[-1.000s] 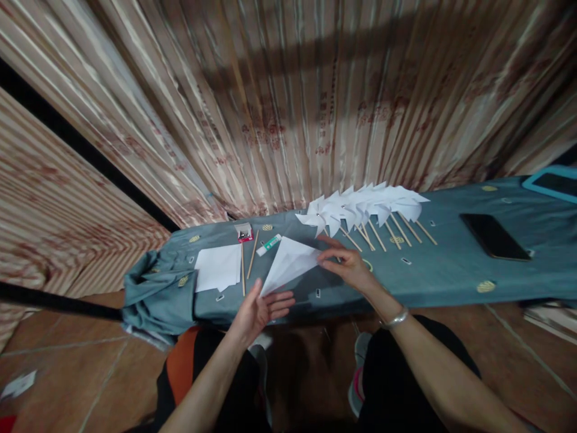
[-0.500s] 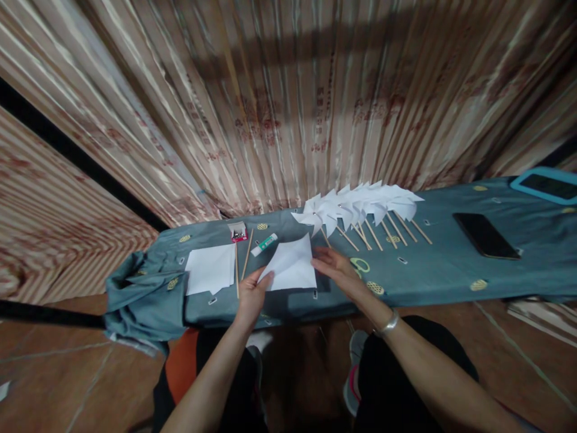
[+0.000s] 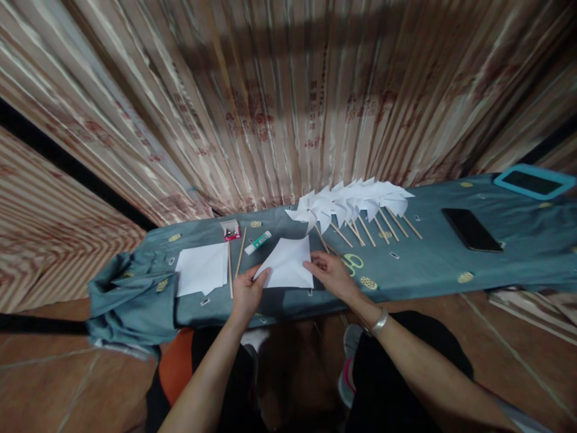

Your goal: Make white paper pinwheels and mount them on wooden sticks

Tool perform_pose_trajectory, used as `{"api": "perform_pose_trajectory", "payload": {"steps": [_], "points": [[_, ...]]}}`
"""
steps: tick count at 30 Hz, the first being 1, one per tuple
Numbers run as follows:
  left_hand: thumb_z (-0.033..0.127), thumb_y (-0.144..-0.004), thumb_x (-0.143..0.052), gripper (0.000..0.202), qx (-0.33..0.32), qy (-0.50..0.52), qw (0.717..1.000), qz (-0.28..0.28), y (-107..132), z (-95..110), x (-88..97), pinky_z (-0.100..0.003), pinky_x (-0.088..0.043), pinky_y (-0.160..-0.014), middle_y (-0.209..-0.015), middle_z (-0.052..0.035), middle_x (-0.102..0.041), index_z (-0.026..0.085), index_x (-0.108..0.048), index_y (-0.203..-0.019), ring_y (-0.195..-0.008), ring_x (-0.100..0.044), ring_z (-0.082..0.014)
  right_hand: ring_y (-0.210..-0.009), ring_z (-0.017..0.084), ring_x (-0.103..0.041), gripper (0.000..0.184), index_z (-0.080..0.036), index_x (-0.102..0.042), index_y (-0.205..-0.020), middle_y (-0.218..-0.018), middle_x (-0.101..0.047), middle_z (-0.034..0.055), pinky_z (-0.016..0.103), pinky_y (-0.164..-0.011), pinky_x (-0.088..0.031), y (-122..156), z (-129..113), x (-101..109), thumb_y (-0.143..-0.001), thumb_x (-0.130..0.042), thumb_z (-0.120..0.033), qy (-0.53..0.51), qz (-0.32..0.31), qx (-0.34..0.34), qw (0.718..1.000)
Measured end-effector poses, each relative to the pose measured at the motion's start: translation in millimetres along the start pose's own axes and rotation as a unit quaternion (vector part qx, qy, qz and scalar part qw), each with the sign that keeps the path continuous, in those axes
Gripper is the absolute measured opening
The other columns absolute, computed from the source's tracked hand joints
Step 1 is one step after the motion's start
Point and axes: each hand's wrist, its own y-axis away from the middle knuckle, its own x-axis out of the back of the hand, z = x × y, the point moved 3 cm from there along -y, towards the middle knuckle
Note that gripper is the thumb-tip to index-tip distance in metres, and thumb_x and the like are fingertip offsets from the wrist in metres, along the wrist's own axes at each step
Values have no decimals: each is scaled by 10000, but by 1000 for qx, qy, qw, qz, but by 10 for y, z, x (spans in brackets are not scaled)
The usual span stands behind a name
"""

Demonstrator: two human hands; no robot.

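Observation:
A white square sheet of paper [image 3: 287,263] lies on the blue-grey cloth [image 3: 419,264] that covers the table. My left hand [image 3: 247,291] pinches the sheet's left corner between thumb and fingers. My right hand [image 3: 331,273] rests with its fingers spread flat on the sheet's right edge. Green scissors [image 3: 353,261] lie just right of my right hand. A pile of white sheets [image 3: 202,269] sits to the left, with two wooden sticks [image 3: 234,261] beside it.
A row of several white paper pinwheels on sticks [image 3: 351,204] lies behind the sheet. A glue stick [image 3: 258,242] and a small box of pins [image 3: 231,230] lie at the back left. A black phone [image 3: 471,229] and a blue-framed tablet [image 3: 533,181] are at the right. Striped curtains hang behind.
The sheet was folded into a triangle and lifted; it now lies unfolded and flat on the cloth. My left hand went from open under it to pinching its corner.

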Motion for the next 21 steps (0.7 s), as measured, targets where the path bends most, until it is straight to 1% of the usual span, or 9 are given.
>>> {"api": "perform_pose_trajectory", "payload": {"steps": [2,3,5,7,9,13,16,20,21], "points": [[482,-637,-719,367,3,13,1000,19,-40,15,45,-244,-425,-508,-633,-25,-692,140,-774,-759,-565,-563,-162,-851,221,-711,260,-184,-674,-1013,-951,-754,89,311,-741,-522,12,-66,229,-909,-497,-345,173,30,17,984],[485,-619,-730,368,6,21,999,33,-59,28,73,-244,-422,-510,-621,-23,-685,139,-770,-737,-557,-552,-156,-891,241,-709,258,-182,-679,-1033,-977,-753,108,326,-768,-509,18,-83,345,-919,-481,-300,282,33,9,959],[486,-580,-751,374,14,38,997,63,-91,59,134,-246,-416,-510,-601,-16,-670,138,-764,-714,-545,-532,-148,-928,280,-705,262,-164,-689,-1036,-982,-749,150,345,-769,-492,29,-69,547,-917,-467,-235,454,19,-36,890],[478,-563,-759,370,26,53,995,82,-115,87,191,-248,-411,-514,-580,-7,-653,133,-759,-698,-535,-518,-141,-952,288,-702,246,-150,-688,-1044,-982,-748,168,332,-760,-484,42,-17,667,-897,-512,-239,546,-16,-71,834],[454,-576,-757,337,26,59,994,89,-137,110,241,-249,-412,-530,-569,-1,-642,131,-750,-672,-535,-513,-137,-962,284,-703,263,-142,-669,-1085,-989,-749,171,319,-751,-478,51,38,709,-887,-536,-251,585,-40,-93,805],[395,-621,-748,268,-26,65,992,101,-193,136,318,-247,-435,-596,-653,-10,-673,135,-752,-685,-607,-555,-143,-983,281,-701,285,-138,-647,-1111,-1033,-742,177,315,-750,-469,51,59,672,-889,-531,-274,597,-63,-110,792],[384,-627,-751,262,-43,80,990,110,-257,116,340,-243,-438,-581,-690,-22,-681,134,-755,-705,-633,-577,-154,-993,287,-698,269,-135,-660,-1081,-1039,-739,186,322,-758,-464,48,2,643,-874,-533,-252,595,-72,-120,792],[375,-606,-779,286,-48,102,985,133,-351,108,361,-247,-457,-591,-755,-28,-714,153,-772,-786,-682,-617,-174,-932,284,-714,250,-143,-689,-1019,-945,-756,171,318,-721,-467,89,-54,727,-843,-533,-227,596,-60,-137,789],[370,-601,-785,296,-48,112,983,139,-371,118,371,-252,-468,-613,-775,-28,-724,159,-775,-807,-705,-629,-181,-907,280,-717,243,-148,-695,-1000,-919,-760,159,315,-706,-468,113,-57,773,-831,-542,-232,585,-54,-142,796]]}}
